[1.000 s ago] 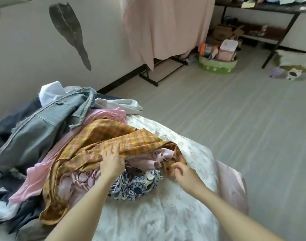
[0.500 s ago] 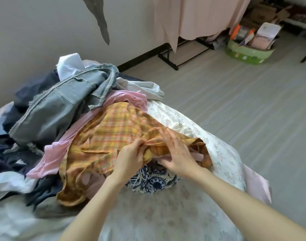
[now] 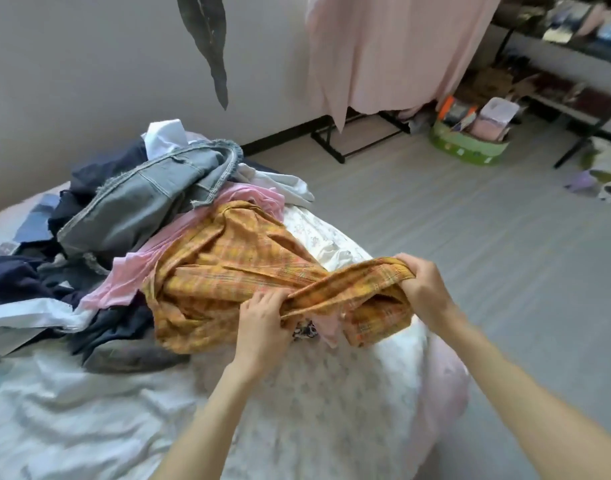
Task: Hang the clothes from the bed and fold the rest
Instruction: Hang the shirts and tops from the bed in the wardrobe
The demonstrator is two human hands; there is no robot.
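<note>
Both hands grip the orange-yellow plaid cotton garment (image 3: 234, 271): the left hand (image 3: 262, 320) bunches its middle, the right hand (image 3: 423, 289) pinches an edge, likely to pull it free of the clothes pile beside it on the white floral bed (image 3: 314, 393).

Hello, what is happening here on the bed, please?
A person is sorting a pile of clothes on the bed. Both hands grip an orange plaid garment: the left hand bunches its middle, and the right hand lifts one end off the pile. A denim piece and a pink garment lie beside it, not yet folded.
</note>
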